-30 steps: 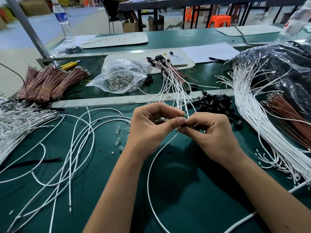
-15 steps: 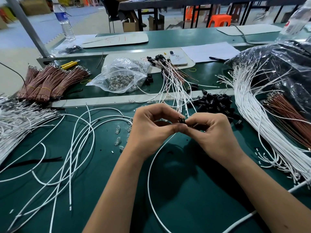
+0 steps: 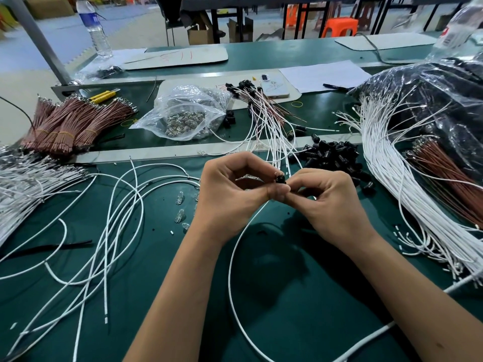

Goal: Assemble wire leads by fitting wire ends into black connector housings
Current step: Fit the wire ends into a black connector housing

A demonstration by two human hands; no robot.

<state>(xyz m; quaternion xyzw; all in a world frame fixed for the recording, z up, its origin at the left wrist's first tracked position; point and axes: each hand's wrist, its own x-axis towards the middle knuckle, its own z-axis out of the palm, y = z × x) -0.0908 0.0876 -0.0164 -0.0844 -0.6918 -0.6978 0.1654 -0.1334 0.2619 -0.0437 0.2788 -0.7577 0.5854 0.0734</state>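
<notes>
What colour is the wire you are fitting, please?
White wire, clearest in the head view.

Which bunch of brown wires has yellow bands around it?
The brown bunch at far left, bound with yellow rubber bands. The brown bunch on the right shows none.

Factory assembly floor, hand-work station. Long green-topped bench (image 3: 261,296) with a metal dividing rail (image 3: 146,154) running across it. Stock in bulk: tied bundles of brown wire (image 3: 70,121) at the far left edge, heaps of white wire (image 3: 407,184) along the right edge, a loose pile of black connector housings (image 3: 332,155) past mid-bench, a clear bag of small glass bulbs (image 3: 183,118). Beyond the far edge: a second bench row, cardboard boxes (image 3: 198,35), orange plastic stools (image 3: 339,24), bare concrete floor.
</notes>
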